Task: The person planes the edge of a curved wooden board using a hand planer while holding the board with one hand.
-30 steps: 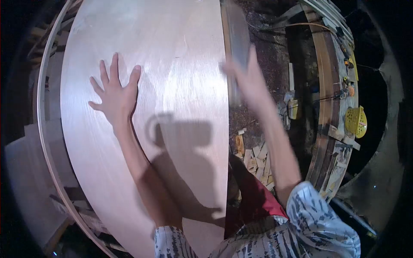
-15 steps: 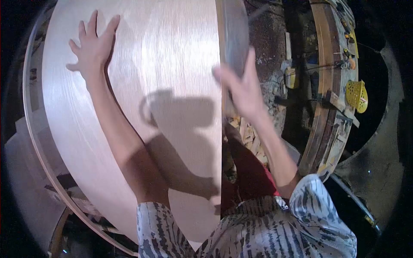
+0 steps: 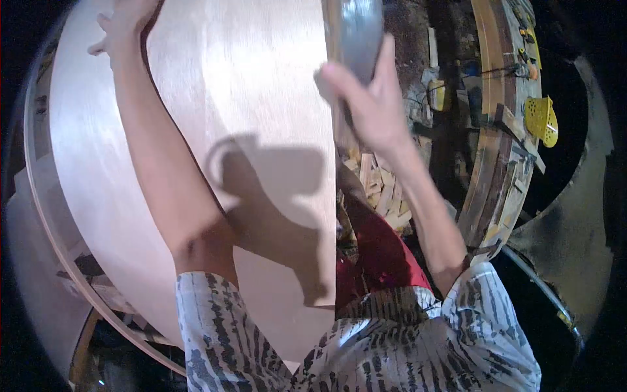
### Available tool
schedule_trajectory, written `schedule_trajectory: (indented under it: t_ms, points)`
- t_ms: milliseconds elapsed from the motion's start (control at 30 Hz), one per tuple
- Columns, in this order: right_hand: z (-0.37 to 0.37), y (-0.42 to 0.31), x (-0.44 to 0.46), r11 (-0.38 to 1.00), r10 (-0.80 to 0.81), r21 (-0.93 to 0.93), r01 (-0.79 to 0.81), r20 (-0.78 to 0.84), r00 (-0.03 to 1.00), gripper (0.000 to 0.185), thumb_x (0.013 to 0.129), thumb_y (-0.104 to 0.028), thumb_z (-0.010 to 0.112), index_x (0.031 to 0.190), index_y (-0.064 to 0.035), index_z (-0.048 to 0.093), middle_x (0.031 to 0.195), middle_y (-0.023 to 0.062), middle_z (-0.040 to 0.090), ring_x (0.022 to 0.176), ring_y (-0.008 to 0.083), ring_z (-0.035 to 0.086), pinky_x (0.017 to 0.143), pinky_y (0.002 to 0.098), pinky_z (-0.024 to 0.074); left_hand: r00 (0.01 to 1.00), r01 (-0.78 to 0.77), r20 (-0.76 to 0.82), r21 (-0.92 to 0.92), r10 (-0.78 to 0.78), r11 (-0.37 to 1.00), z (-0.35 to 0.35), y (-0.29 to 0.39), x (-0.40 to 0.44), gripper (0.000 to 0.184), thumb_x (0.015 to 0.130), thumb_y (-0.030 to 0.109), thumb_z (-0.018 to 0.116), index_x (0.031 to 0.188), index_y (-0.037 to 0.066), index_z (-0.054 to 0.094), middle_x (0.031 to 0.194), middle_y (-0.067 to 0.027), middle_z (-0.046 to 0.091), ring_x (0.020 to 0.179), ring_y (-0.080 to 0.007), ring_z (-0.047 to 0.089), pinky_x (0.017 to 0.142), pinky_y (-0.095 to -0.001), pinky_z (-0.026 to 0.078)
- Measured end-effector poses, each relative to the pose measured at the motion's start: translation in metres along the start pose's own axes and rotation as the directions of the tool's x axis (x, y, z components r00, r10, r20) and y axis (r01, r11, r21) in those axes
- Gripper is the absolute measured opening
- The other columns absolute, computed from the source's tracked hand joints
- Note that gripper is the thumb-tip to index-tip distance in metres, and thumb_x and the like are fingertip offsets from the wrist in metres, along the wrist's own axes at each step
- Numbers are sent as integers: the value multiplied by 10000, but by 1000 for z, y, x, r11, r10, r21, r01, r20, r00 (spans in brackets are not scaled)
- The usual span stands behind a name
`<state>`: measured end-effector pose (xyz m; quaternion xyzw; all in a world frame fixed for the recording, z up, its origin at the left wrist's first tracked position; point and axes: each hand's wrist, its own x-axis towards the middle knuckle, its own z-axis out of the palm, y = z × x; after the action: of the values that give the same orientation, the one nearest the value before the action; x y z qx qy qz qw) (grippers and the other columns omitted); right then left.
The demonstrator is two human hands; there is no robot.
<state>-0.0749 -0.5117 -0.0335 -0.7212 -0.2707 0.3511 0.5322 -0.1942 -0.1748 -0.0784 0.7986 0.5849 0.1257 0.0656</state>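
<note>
A pale wood-grain panel (image 3: 261, 98) fills the left and middle of the head view. My left hand (image 3: 127, 26) lies on its far left part with fingers spread, partly cut off by the top edge. Along the panel's straight right edge, my right hand (image 3: 372, 98) grips a shiny grey metal tool (image 3: 359, 36). Motion blurs the tool, and its exact kind cannot be made out. The thumb points left over the edge; one finger stretches along the tool's right side, and the others are hidden.
Wood offcuts (image 3: 385, 189) lie below the panel's right edge. A long wooden beam (image 3: 486, 98) stands at the right, with a yellow perforated holder (image 3: 541, 122) beyond it. A thin curved strip (image 3: 42, 215) runs outside the panel on the left.
Both hands have moved farther up the view, the right one taking the grey tool along the panel edge. My left fingertips have passed beyond the top of the view.
</note>
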Motion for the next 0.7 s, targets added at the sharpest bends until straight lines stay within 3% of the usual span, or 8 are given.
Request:
schedule_trajectory:
  t_ms: [167, 200, 233, 333, 433, 533, 667, 700]
  points:
    - [-5, 36, -203, 958, 241, -181, -223, 83, 967, 898, 924, -121, 699, 1549, 86, 89, 1512, 257, 386, 1398, 317, 437, 1191, 469, 328, 990, 99, 103, 10, -100, 995, -30, 29, -8, 832, 890, 721, 540, 1600, 331, 351, 1721, -40, 191, 1580, -403, 90, 1164, -777, 17]
    - [4, 26, -251, 901, 353, 244, -358, 67, 933, 948, 903, -97, 728, 1557, 87, 66, 1485, 249, 425, 1376, 306, 464, 1174, 458, 345, 992, 84, 93, 1, -84, 996, -29, 24, -9, 833, 892, 720, 538, 1601, 327, 350, 1721, -43, 192, 1579, -407, 88, 1161, -780, 19]
    - [2, 8, -291, 780, 570, 225, -585, 132, 811, 958, 878, -96, 763, 1549, 80, 103, 1437, 235, 472, 1339, 293, 499, 1149, 437, 370, 992, 88, 93, 8, -88, 996, -28, 19, -13, 833, 892, 720, 538, 1601, 327, 350, 1721, -43, 192, 1579, -407, 88, 1161, -780, 19]
    - [-15, 27, -354, 776, 573, 121, -618, 273, 773, 934, 855, -123, 808, 1517, 74, 179, 1374, 210, 518, 1297, 284, 530, 1115, 412, 403, 993, 77, 88, 27, -79, 997, -34, 24, -8, 821, 893, 712, 546, 1592, 319, 372, 1716, -51, 208, 1579, -401, 96, 1169, -771, 19]
    - [3, 29, -274, 810, 535, 204, -550, 129, 835, 993, 899, -150, 766, 1563, 98, 71, 1521, 260, 382, 1434, 294, 389, 1207, 425, 287, 992, 94, 77, 19, -95, 995, -41, 29, -16, 820, 891, 705, 554, 1592, 320, 372, 1711, -54, 226, 1580, -385, 109, 1182, -753, 25]
    - [5, 33, -101, 973, 228, -49, -227, 19, 974, 1080, 954, -240, 710, 1575, 119, -98, 1629, 310, 205, 1520, 353, 248, 1259, 456, 189, 990, 107, 95, 24, -109, 994, -46, 33, -15, 826, 890, 700, 557, 1595, 317, 364, 1709, -53, 231, 1581, -369, 120, 1195, -735, 26]
    - [-11, -14, 129, 978, -125, -165, 130, 42, 991, 1085, 895, -530, 691, 1607, 20, 85, 1476, 315, 432, 1326, 377, 525, 1061, 510, 491, 981, 136, 132, 50, -141, 989, -39, 30, -10, 840, 887, 709, 552, 1598, 305, 361, 1712, -55, 218, 1582, -363, 116, 1197, -732, 11]
    - [-17, -18, 171, 993, -98, -66, 102, 72, 993, 892, 905, -433, 710, 1530, -7, 236, 1390, 258, 512, 1242, 294, 566, 1043, 446, 486, 979, 135, 144, 56, -142, 989, -27, 19, -5, 840, 887, 709, 552, 1598, 305, 361, 1712, -55, 218, 1582, -363, 116, 1197, -732, 11]
